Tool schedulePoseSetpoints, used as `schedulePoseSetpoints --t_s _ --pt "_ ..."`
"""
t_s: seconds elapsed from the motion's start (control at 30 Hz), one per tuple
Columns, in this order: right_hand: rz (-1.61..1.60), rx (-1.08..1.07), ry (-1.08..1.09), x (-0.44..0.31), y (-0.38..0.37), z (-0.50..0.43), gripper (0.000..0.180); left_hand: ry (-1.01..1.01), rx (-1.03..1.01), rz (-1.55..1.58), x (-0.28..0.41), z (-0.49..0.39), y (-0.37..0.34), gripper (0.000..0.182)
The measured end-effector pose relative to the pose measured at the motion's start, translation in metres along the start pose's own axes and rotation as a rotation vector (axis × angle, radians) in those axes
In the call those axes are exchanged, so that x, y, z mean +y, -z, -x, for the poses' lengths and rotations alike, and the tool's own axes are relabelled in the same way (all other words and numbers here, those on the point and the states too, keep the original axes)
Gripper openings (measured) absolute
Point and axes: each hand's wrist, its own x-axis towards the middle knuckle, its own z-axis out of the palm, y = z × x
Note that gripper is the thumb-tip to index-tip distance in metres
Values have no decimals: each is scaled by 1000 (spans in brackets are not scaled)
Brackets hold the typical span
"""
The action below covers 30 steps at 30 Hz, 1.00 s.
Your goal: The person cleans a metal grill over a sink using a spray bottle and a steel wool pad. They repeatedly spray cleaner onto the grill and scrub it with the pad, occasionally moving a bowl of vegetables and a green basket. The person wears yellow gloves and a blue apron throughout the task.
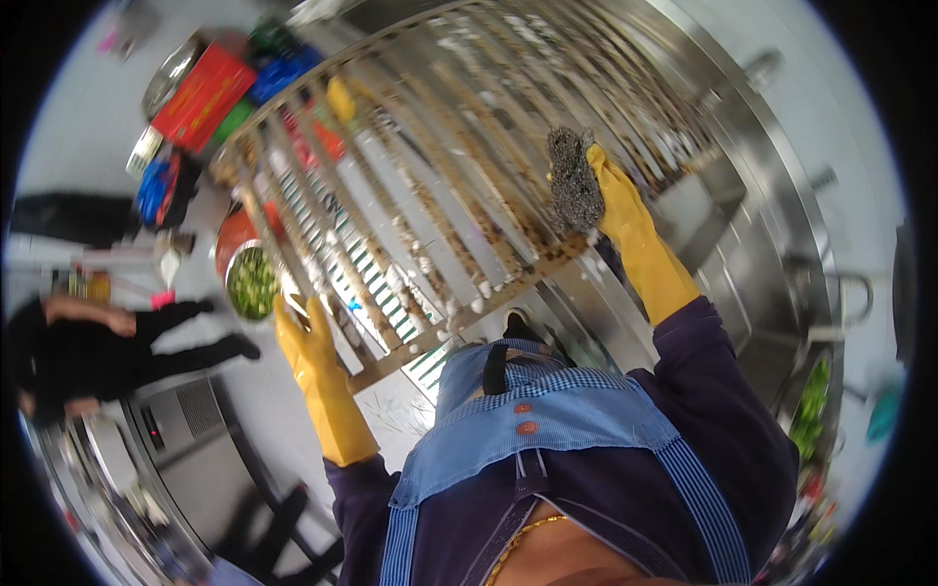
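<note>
A slatted metal rack (469, 249), stained brown with white foam on its bars, spans the space before me. My right hand (615, 190), in a yellow rubber glove, grips a large grey steel-wool scourer (574, 179). It holds the scourer against or just above the rack's slats near the right side; contact is hard to tell. At the rack's left end, my left hand (311, 351), in a matching glove, has its fingers around the end bar. Foam clumps lie along the rack's near edge.
A stainless sink counter (740, 249) runs along the right. On the floor at left stand a bowl of cut green vegetables (253, 282) and a red box (204, 95). A person in black (95, 351) is farther left, near a metal appliance (205, 461). Green slotted drain grating (366, 271) shows beneath the rack.
</note>
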Motion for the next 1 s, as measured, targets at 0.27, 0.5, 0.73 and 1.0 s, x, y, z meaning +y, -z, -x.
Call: schedulePoseSetpoints --t_s 0.27,0.5,0.73,1.0 --pt "-399 223 429 45 31 162 54 -698 -186 -126 70 -27 -28 60" --pt "-641 460 559 131 -7 268 56 -995 -576 6 155 49 -75 49" --pt "-777 526 568 218 -1 325 58 -1206 -1120 255 182 147 -109 36" --pt "-1160 920 587 341 18 417 46 -1426 -1806 -222 69 307 -174 24"
